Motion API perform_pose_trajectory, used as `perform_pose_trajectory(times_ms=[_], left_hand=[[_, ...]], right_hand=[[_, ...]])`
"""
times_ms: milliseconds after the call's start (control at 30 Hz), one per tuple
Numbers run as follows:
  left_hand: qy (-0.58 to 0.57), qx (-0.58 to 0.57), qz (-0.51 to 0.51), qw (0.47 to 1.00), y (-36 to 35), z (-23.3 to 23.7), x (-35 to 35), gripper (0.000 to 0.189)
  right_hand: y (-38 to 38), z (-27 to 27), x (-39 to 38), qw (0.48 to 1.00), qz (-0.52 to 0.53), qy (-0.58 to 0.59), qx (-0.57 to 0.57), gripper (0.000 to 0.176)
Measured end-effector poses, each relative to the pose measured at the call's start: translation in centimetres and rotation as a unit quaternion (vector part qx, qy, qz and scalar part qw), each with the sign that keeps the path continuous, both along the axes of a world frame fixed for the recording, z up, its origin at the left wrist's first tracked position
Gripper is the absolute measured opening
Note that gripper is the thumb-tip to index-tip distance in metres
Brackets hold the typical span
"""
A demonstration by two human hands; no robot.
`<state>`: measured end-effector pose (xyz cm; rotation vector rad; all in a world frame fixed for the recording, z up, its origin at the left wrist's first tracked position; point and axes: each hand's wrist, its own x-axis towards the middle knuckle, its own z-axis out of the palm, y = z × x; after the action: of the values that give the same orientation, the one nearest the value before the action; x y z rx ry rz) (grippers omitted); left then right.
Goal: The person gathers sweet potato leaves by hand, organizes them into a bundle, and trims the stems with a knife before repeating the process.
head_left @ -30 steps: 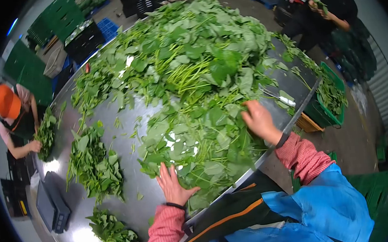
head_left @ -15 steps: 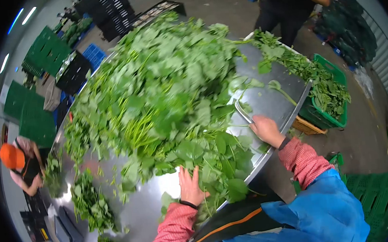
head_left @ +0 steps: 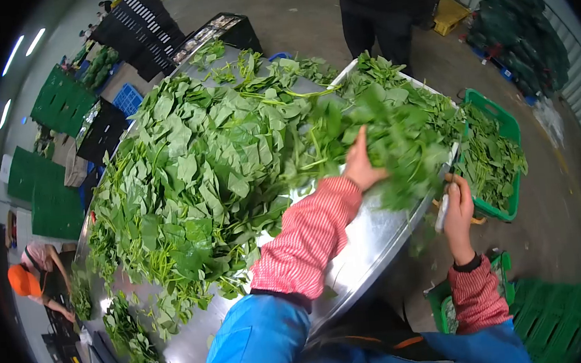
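Note:
My left hand [head_left: 362, 167] reaches across to the right side of the metal table, fingers spread, against a motion-blurred bunch of leafy greens [head_left: 399, 155]. Some of its fingers are hidden among the leaves. Just beyond the table's right edge, my right hand [head_left: 457, 212] is closed around a slim, pale curved knife [head_left: 442, 214], whose shape is partly covered by the fingers. A large heap of leafy greens [head_left: 191, 155] covers the table to the left of my left hand.
The metal table [head_left: 359, 251] has a raised right edge. Beside it stands a green crate [head_left: 512, 127] filled with greens. A person in black [head_left: 382, 7] stands across the table; another in an orange cap [head_left: 24, 279] works at far left. Stacked black crates [head_left: 146, 31] stand behind.
My left hand has moved up and right from the near table edge into the greens, which shift rightward. My right hand has drawn back off the table with the knife.

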<state>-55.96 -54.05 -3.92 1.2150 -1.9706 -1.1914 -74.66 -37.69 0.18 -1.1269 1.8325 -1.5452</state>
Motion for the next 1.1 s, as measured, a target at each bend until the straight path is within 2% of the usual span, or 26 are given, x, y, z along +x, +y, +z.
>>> perform_pose_trajectory(times_ms=[33,100,167,200,267,300,333,367,400,467,500,533,567,700,767,900,967,1067,1100], left_hand=[[0.097,0.001,0.002,0.995,-1.0,0.7,-1.5,0.116],[0.166,-0.032,-0.060,0.984,-0.4,1.3,-2.7,0.106],[0.104,-0.049,-0.042,0.992,2.7,1.3,-0.9,0.086],[0.094,-0.069,0.004,0.993,5.0,0.5,0.8,0.072],[0.056,-0.074,0.069,0.993,9.7,-0.9,5.3,0.042],[0.005,-0.067,0.071,0.995,12.2,-1.1,7.8,0.034],[-0.022,0.007,0.064,0.998,14.7,-1.6,10.4,0.031],[0.009,0.002,0.062,0.998,17.2,-3.9,12.9,0.027],[0.006,0.064,0.083,0.994,19.8,-4.9,15.2,0.025],[-0.026,0.074,0.125,0.989,23.7,0.1,19.3,0.022],[-0.027,0.072,0.147,0.986,25.6,-1.2,21.2,0.022],[-0.001,0.143,0.191,0.971,27.1,0.4,22.5,0.022],[0.025,0.146,0.236,0.961,28.7,0.4,23.9,0.023],[0.049,0.153,0.382,0.910,34.0,-0.2,27.8,0.023],[0.071,0.155,0.432,0.886,35.9,-0.4,29.1,0.024],[0.101,0.133,0.491,0.855,38.8,-0.4,32.1,0.024],[0.116,0.110,0.515,0.842,40.0,0.0,33.5,0.024],[0.150,0.093,0.556,0.812,41.7,-0.9,35.4,0.023],[0.161,0.086,0.570,0.801,42.1,-1.0,35.8,0.023]], right_hand=[[0.1,0.7,0.3,1.000,0.003,-0.019,-0.011,0.026],[0.4,1.4,1.2,0.997,0.024,-0.068,0.003,0.026],[0.1,1.5,2.6,0.990,0.068,-0.120,0.023,0.026],[-0.2,0.3,3.3,0.991,0.085,-0.101,0.008,0.027],[-0.4,0.1,5.8,0.980,0.187,0.064,-0.001,0.028],[-0.4,0.2,7.3,0.962,0.232,0.147,-0.009,0.028],[-0.5,0.5,9.1,0.939,0.282,0.195,-0.014,0.028],[-0.6,0.9,10.9,0.912,0.329,0.244,-0.020,0.028],[-0.4,1.1,12.7,0.881,0.389,0.270,-0.009,0.027],[-0.4,0.4,15.3,0.797,0.486,0.358,0.007,0.022],[-0.4,-0.9,16.1,0.764,0.508,0.399,0.001,0.021],[-0.8,-2.3,16.8,0.727,0.528,0.439,-0.009,0.021],[-1.4,-2.2,18.1,0.688,0.546,0.478,-0.019,0.021],[-4.1,3.4,26.4,0.643,0.580,0.484,-0.126,0.026],[-4.9,7.8,33.0,0.653,0.584,0.418,-0.241,0.032],[-5.1,11.7,46.3,0.591,0.613,0.429,-0.301,0.055],[-4.8,11.7,52.3,0.547,0.601,0.475,-0.339,0.078],[-5.7,7.4,59.3,0.495,0.541,0.579,-0.357,0.101],[-5.8,6.1,60.3,0.481,0.543,0.611,-0.318,0.105]])
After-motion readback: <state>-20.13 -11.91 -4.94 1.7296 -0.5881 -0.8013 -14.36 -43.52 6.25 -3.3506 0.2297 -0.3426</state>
